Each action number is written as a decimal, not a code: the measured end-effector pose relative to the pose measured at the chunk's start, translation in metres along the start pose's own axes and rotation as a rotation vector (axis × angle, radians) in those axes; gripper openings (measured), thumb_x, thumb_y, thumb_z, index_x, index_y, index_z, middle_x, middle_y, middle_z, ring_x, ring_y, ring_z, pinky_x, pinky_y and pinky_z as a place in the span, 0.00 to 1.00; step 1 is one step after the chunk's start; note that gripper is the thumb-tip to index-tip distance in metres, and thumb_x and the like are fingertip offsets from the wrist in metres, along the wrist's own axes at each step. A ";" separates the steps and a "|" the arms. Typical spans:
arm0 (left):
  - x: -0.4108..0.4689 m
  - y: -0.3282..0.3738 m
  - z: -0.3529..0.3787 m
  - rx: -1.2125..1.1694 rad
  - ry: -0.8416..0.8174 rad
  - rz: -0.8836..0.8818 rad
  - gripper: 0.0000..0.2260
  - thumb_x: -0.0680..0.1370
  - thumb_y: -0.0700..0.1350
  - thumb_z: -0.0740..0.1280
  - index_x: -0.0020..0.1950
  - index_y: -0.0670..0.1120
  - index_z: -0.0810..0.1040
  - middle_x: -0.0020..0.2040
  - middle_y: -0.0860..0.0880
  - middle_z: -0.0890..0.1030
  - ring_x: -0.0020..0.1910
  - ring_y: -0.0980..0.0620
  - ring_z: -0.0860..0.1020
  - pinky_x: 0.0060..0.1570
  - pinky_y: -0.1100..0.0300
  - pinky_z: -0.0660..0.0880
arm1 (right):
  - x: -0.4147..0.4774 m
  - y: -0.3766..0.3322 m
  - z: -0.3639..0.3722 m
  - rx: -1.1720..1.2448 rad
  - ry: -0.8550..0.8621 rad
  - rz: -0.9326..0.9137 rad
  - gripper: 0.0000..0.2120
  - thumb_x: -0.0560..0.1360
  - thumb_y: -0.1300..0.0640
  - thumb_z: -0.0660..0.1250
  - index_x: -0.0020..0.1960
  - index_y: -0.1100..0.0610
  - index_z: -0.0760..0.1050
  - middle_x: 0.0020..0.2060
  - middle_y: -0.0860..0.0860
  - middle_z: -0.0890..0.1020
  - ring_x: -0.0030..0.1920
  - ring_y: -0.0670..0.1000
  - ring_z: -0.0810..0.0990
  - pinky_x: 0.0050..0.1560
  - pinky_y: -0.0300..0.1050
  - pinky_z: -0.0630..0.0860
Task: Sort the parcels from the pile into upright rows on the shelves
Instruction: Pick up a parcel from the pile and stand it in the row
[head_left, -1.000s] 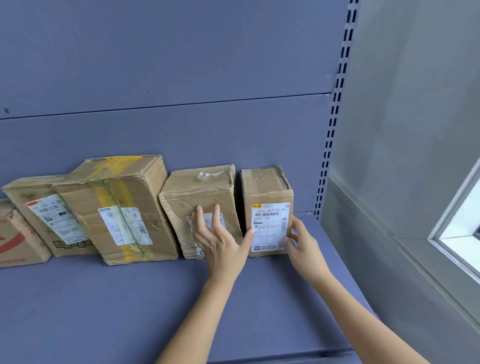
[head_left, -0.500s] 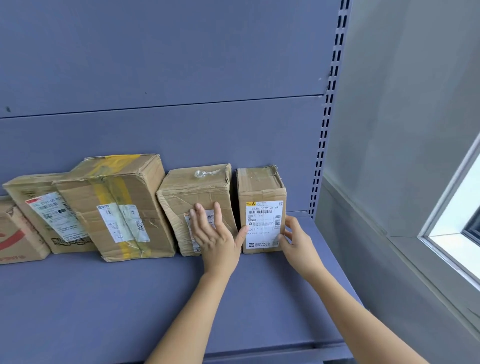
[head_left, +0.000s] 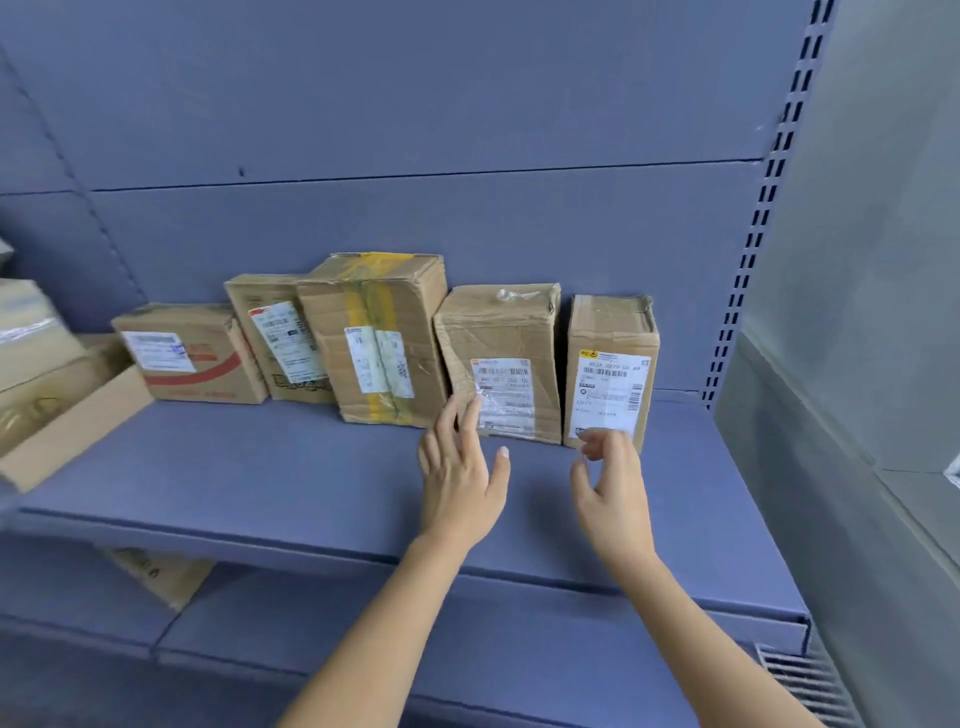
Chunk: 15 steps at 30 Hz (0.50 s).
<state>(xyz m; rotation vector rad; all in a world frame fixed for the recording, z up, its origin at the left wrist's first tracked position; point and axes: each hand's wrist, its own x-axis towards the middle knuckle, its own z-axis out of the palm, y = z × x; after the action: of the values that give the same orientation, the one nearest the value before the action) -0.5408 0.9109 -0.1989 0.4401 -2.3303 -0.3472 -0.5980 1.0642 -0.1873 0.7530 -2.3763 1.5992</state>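
Note:
Several cardboard parcels stand upright in a row at the back of the blue shelf (head_left: 260, 483). The rightmost is a narrow box (head_left: 613, 358) with a white label. Left of it stands a crumpled box (head_left: 501, 353), then a yellow-taped box (head_left: 374, 332), a slimmer box (head_left: 270, 332) and a low box with a red stripe (head_left: 192, 358). My left hand (head_left: 460, 478) hovers with straight fingers just in front of the crumpled box. My right hand (head_left: 610, 483) hangs loosely curled in front of the narrow box, holding nothing.
At the far left edge, blurred cardboard boxes (head_left: 47, 384) jut over the shelf end. Another parcel (head_left: 161, 571) shows on the lower shelf. A slotted upright (head_left: 769, 208) and a grey wall (head_left: 857, 260) bound the shelf on the right.
Both hands have let go of the two rightmost boxes and drawn back toward me. The camera has pulled back and turned left, showing more of the row.

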 end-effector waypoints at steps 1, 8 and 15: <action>-0.011 -0.009 -0.011 0.030 -0.028 -0.033 0.26 0.77 0.54 0.54 0.73 0.47 0.55 0.73 0.39 0.64 0.68 0.41 0.64 0.62 0.42 0.67 | -0.008 -0.008 0.013 0.020 -0.044 -0.020 0.10 0.77 0.65 0.61 0.58 0.58 0.71 0.51 0.48 0.73 0.55 0.49 0.72 0.57 0.45 0.70; -0.060 -0.066 -0.096 0.140 -0.033 -0.301 0.23 0.81 0.49 0.58 0.75 0.46 0.61 0.78 0.46 0.53 0.74 0.44 0.54 0.70 0.48 0.57 | -0.055 -0.068 0.099 0.112 -0.344 -0.093 0.11 0.78 0.64 0.60 0.59 0.59 0.73 0.53 0.47 0.73 0.56 0.49 0.75 0.51 0.40 0.68; -0.078 -0.127 -0.151 0.161 0.011 -0.366 0.19 0.81 0.48 0.59 0.71 0.46 0.68 0.76 0.46 0.58 0.73 0.46 0.56 0.67 0.50 0.61 | -0.073 -0.126 0.156 0.080 -0.510 -0.192 0.13 0.79 0.63 0.60 0.62 0.61 0.72 0.59 0.53 0.74 0.62 0.50 0.73 0.54 0.37 0.66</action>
<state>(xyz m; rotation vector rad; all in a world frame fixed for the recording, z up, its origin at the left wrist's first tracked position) -0.3547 0.8097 -0.1882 0.9500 -2.2707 -0.3287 -0.4522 0.9083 -0.1781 1.5127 -2.4616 1.5720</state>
